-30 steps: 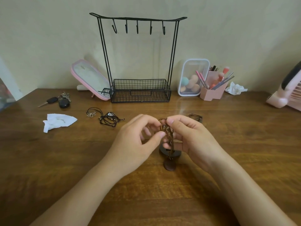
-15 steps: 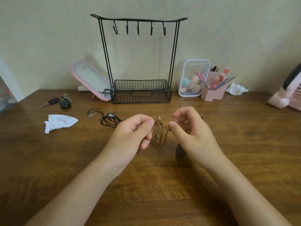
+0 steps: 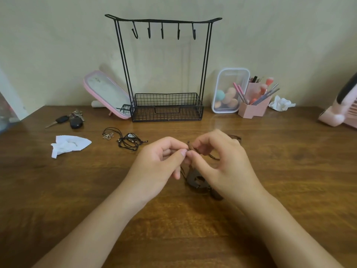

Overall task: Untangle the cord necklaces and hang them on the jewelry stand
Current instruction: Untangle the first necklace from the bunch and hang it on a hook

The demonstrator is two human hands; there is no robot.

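Hands: in the head view, the left hand (image 3: 160,163) and right hand (image 3: 222,163) meet fingertip to fingertip. Each pinches the brown cord (image 3: 190,147) over the middle of the table (image 3: 289,171).
Change: half a second ago they were drawn apart with the cord stretched between them. Now they have closed back on one spot, likely a knot not yet freed.
Pendant (image 3: 197,180): dark, lying on the wood under the right hand.
Black necklaces (image 3: 128,142): heaped to the left, no hand on them.
Stand (image 3: 166,21): far centre, no necklace hung on it yet.
Clear box (image 3: 224,78): right of the stand, holding sponges (image 3: 227,96).
Pink holder (image 3: 253,110): just beside the box, holding brushes (image 3: 264,88).
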